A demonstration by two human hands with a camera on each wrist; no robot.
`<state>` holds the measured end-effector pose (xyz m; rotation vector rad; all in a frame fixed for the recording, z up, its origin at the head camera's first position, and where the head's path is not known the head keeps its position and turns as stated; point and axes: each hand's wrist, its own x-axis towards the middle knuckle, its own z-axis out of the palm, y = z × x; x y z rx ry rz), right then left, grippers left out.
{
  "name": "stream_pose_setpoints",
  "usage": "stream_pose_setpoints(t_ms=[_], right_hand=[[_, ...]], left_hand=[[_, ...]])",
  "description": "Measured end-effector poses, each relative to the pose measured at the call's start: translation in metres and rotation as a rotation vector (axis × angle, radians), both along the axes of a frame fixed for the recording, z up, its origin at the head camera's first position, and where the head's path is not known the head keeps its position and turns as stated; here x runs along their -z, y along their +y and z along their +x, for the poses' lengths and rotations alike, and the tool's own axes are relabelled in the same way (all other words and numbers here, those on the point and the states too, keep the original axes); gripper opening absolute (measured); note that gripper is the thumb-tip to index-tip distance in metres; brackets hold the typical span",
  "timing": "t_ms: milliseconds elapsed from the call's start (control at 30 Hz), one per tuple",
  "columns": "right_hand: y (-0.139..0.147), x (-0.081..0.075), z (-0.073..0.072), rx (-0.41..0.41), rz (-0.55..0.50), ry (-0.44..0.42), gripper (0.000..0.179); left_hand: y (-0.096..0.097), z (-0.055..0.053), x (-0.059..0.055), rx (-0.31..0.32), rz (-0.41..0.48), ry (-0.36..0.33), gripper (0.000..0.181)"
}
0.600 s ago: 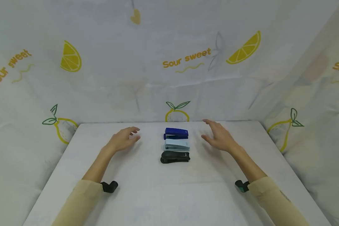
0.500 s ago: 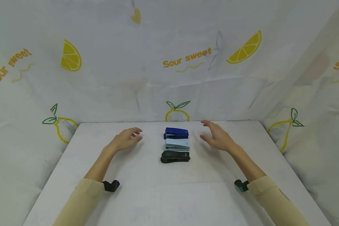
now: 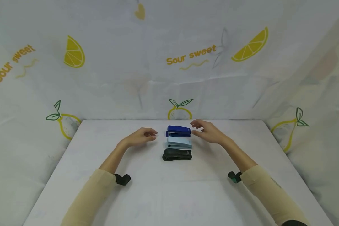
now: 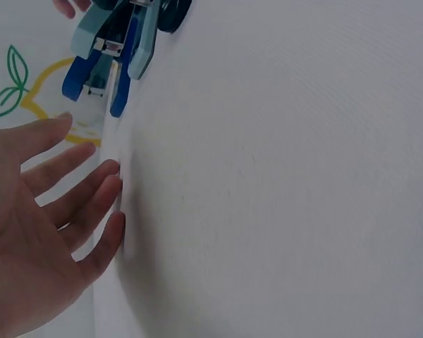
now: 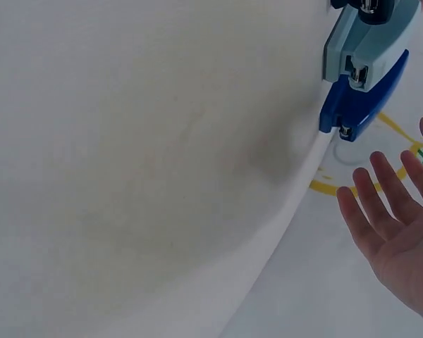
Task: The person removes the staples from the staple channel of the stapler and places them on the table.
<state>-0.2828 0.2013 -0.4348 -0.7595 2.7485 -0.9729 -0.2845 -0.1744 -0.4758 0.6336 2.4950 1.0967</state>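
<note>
Three staplers lie side by side in a column on the white table. The dark blue stapler [image 3: 178, 131] is farthest back, the light blue stapler [image 3: 179, 142] sits in the middle, and the black stapler [image 3: 177, 154] is nearest. To their left my left hand [image 3: 138, 137] hovers with loosely bent fingers, a short gap from the dark blue stapler. My right hand [image 3: 210, 132] is at the right end of the dark blue stapler, its thumb tip very close; whether they touch I cannot tell. Both wrist views show spread fingers holding nothing, the left hand [image 4: 49, 218] and the right hand [image 5: 402, 218].
The table [image 3: 169, 194] ends just behind the staplers at a white curtain [image 3: 115, 62] printed with lemons and lettering. A small dark wrist camera [image 3: 122, 179] is strapped at the left cuff, another dark wrist camera [image 3: 234, 177] at the right cuff.
Both hands have moved inward toward the dark blue stapler, the left hand rightward and the right hand leftward. The head view has shifted slightly. The staplers stay in the same arrangement.
</note>
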Motion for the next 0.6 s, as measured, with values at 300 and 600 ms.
stream_pose_setpoints(t_ms=[300, 600], right_hand=[[-0.026, 0.001, -0.013, -0.059, -0.045, -0.033, 0.046], [-0.046, 0.005, -0.024, -0.101, -0.108, -0.106, 0.046]], left_hand=[[0.032, -0.014, 0.011, -0.035, 0.036, -0.055, 0.045], [0.053, -0.026, 0.031, -0.196, 0.133, 0.024, 0.036]])
